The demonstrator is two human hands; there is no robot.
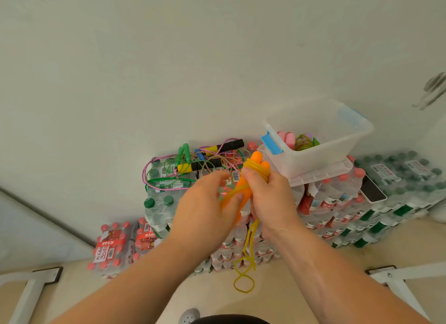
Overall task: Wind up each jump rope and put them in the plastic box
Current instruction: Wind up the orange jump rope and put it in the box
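Right hand (268,193) clenched round the orange jump-rope handles (255,164), cord turns wrapped near their tops. Left hand (207,208) pinches the yellow cord (248,246); remainder hangs looped below. Clear plastic box (337,152) sits behind on bottled-water packs (337,203), wound ropes inside.

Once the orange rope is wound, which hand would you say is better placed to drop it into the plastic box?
Probably the right hand: it already grips the orange jump rope handles and sits nearer the plastic box, while the left hand handles the loose cord.
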